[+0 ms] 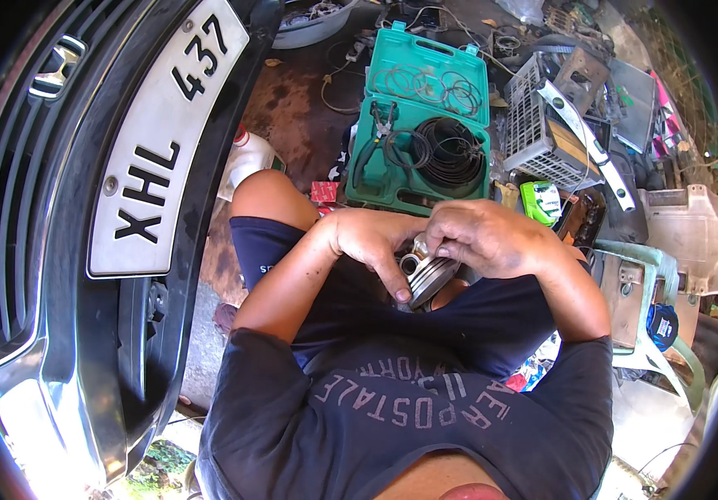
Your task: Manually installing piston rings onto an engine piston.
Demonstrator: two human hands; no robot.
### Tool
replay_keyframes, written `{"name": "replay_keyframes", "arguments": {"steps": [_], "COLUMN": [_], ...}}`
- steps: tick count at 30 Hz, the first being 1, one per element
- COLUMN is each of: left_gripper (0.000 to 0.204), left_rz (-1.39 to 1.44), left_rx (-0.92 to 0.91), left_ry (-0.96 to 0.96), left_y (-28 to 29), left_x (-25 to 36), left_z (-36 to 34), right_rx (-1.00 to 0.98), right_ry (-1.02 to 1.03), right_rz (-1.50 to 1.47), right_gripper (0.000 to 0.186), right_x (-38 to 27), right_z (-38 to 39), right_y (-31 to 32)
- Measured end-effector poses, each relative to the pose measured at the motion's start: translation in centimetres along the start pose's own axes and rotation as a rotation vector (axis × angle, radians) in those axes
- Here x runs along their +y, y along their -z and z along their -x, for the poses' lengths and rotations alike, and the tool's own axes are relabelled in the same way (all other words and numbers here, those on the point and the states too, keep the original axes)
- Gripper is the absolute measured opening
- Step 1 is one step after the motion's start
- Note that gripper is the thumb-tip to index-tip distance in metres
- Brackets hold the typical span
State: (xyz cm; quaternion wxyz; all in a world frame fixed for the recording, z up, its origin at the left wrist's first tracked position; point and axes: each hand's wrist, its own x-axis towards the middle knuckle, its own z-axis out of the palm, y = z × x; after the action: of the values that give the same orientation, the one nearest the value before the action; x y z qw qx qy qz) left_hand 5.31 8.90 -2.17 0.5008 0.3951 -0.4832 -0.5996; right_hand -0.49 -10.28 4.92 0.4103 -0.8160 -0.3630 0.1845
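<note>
A metal piston, with grooves around its crown and a round pin hole in its side, is tilted above my lap between both hands. My left hand grips it from the left, thumb stretched along its near side. My right hand is closed at its upper right edge, fingertips bent and pressed on the metal. Whether those fingers also pinch a thin ring cannot be made out. Just beyond my hands lies an open green case with pliers, coiled dark metal bands and several thin rings in its lid.
A car's front bumper with a plate rises close on my left. A white jug and small red box stand near my knee. To the right are a grey crate, a spirit level, a green packet and a pale chair.
</note>
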Motion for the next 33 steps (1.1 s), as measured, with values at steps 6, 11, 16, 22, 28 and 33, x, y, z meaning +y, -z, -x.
{"name": "replay_keyframes", "arguments": {"steps": [6, 11, 16, 22, 28, 33], "left_gripper": [0.082, 0.082, 0.081, 0.081, 0.081, 0.079], "left_rz": [-0.193, -0.237, -0.367, -0.300, -0.427, -0.655], "left_rx": [0.279, 0.661, 0.872, 0.919, 0.957, 0.976], "left_ry": [-0.033, 0.071, -0.008, -0.019, -0.033, -0.073], "left_y": [0.2, -0.7, -0.5, -0.6, -0.9, -0.9], "left_x": [1.0, 1.0, 0.5, 0.8, 1.1, 0.9], "left_z": [0.9, 0.6, 0.3, 0.2, -0.2, -0.4], "right_rx": [0.291, 0.428, 0.471, 0.485, 0.554, 0.579], "right_ry": [0.010, -0.042, -0.195, -0.269, -0.254, -0.219], "right_rz": [0.013, -0.059, -0.309, -0.571, -0.770, -0.756], "right_gripper": [0.011, 0.033, 0.068, 0.077, 0.071, 0.065], "right_x": [1.0, 2.5, 3.0, 3.6, 4.4, 5.1], "right_z": [0.8, 1.7, 2.2, 1.2, 0.5, 0.2], "right_y": [0.4, -0.3, -1.8, -2.9, -3.3, -3.4]}}
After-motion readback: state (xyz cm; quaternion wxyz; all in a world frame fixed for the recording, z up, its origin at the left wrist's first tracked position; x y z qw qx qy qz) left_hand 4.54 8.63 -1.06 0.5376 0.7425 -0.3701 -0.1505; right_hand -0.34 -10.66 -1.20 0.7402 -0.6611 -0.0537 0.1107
